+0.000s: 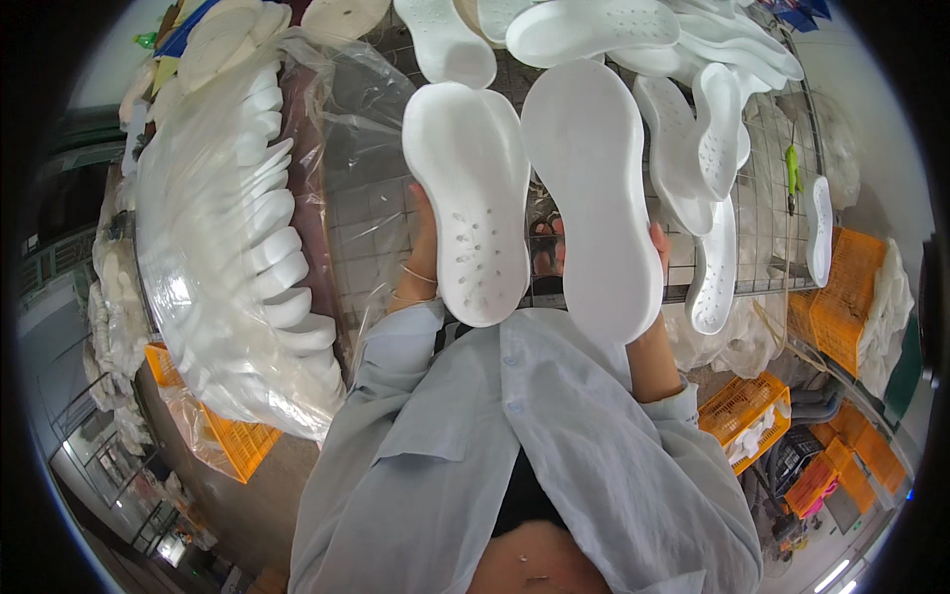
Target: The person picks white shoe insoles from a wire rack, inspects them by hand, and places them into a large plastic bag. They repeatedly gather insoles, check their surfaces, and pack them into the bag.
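In front of my chest are two white foam insoles, upright and side by side. My left hand [423, 208] is closed on the outer edge of the dimpled insole [465, 168], which shows a hollowed face with rows of small pits near its lower end. The other, a smooth insole [589, 188], turns a plain face up. My right hand [660, 243] grips its right edge, with only fingertips showing. Most fingers of both hands are hidden behind the insoles. Beyond them, more white insoles [594, 30] lie heaped on a wire-mesh table [762, 198].
At left, a see-through plastic bag [188, 247] holds a long row of stacked white insoles. A green-handled tool [793, 170] lies on the mesh at right, near a lone insole [818, 233]. Orange crates [836, 297] stand beyond the table, and another orange crate [237, 441] is at lower left.
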A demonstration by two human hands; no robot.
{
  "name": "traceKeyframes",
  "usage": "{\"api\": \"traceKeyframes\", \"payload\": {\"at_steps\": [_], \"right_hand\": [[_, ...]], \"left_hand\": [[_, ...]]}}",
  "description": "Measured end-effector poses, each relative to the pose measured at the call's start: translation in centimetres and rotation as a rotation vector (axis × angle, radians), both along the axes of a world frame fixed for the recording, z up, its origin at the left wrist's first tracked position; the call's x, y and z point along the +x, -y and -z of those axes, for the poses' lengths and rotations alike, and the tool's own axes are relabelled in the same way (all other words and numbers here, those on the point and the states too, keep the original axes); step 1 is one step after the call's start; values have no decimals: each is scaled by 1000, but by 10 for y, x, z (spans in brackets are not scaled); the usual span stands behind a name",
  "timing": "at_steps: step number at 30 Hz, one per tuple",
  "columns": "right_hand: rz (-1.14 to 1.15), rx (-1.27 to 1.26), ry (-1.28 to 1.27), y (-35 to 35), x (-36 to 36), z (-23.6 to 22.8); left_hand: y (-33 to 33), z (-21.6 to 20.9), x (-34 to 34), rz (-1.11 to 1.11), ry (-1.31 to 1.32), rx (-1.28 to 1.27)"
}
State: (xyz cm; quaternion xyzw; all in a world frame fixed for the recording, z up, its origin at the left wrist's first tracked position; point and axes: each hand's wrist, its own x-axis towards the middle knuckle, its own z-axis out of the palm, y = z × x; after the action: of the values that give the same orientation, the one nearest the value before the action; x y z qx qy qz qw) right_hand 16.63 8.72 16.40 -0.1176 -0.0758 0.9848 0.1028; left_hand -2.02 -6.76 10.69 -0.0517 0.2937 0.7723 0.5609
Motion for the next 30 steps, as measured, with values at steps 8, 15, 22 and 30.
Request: {"api": "traceKeyframes", "payload": {"at_steps": [8,15,22,30], "right_hand": [[-81,-2,55,7,-5,-12],[-142,-180,-156,6,-16,-17],[-102,-59,196,-3,-4,-1],[-250,720,746,-47,-4,117]], "left_hand": [[8,-12,5,10,10,4],[25,-31,1,-47,23,-87],[33,-44,-6,-36,-104,-183],[-25,-1,40,410,-1652,-1238]]}}
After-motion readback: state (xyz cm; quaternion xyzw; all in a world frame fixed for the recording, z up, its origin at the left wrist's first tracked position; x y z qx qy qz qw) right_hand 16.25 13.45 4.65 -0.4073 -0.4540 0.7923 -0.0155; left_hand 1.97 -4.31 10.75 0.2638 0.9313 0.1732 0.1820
